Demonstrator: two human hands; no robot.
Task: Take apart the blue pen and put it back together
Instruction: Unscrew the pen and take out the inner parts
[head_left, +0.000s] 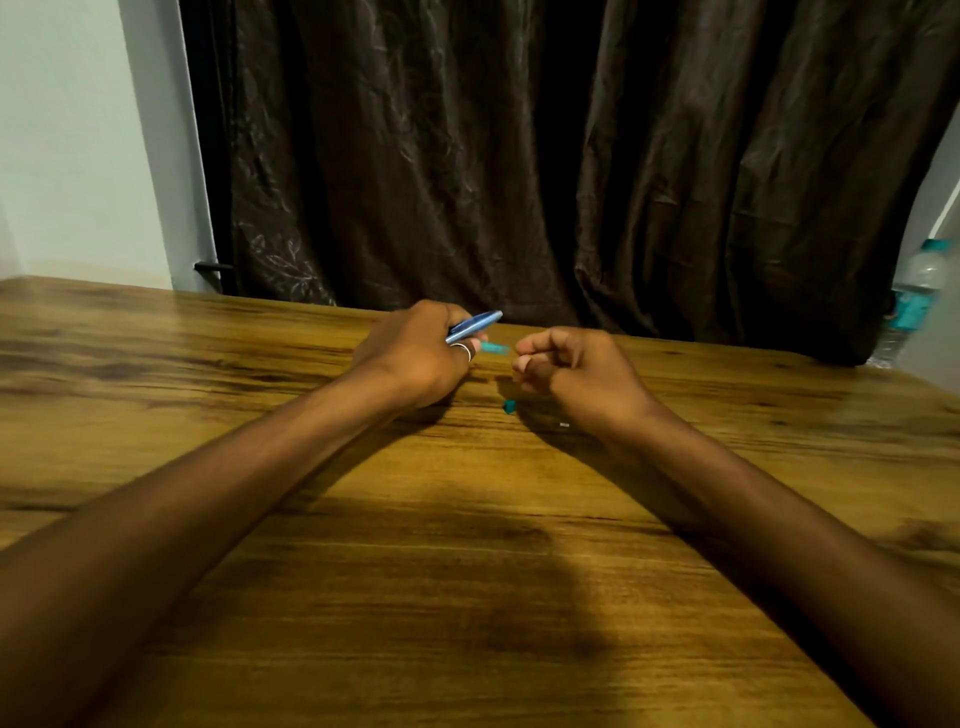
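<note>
- We see a small teal piece (509, 406) on the table (467, 571), just left of our right wrist, between both hands.
- Our right hand (566, 374) is curled, fingertips pressed together; whether it pinches anything we cannot tell.
- Our left hand (415, 358), ringed, grips the blue barrel (475, 325), its end pointing up toward the right hand.
- A teal part (493, 347), blurred, juts from the left fingers.
- Beyond hangs a curtain (519, 156).
</note>
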